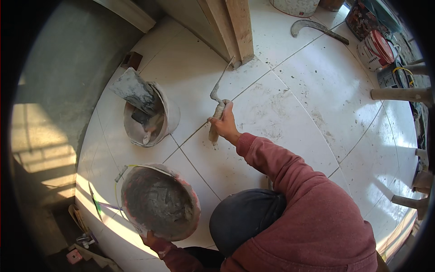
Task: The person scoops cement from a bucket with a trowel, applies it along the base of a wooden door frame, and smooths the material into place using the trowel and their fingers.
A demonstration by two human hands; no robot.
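My right hand (228, 125) is closed round the handle of a trowel (215, 94), whose thin blade is seen nearly edge-on. The blade's tip reaches the foot of a wooden door frame (241, 36), beside the tiled floor. Low on the left, my left hand (153, 239) grips the near edge of a bucket (194, 199). Inside that bucket lies wet grey mortar (162, 199); the bucket leans a little, its mouth facing up. Part of the left hand's fingers is hidden behind the bucket.
A second bucket (173, 113) holds a mortar-smeared flat tool (138, 90) and other tools. A sickle-shaped tool (317, 28) lies on the white tiles at the far right, near paint pails (374, 52). Wooden poles (398, 94) jut in at right. A grey wall (59, 68) bounds the left.
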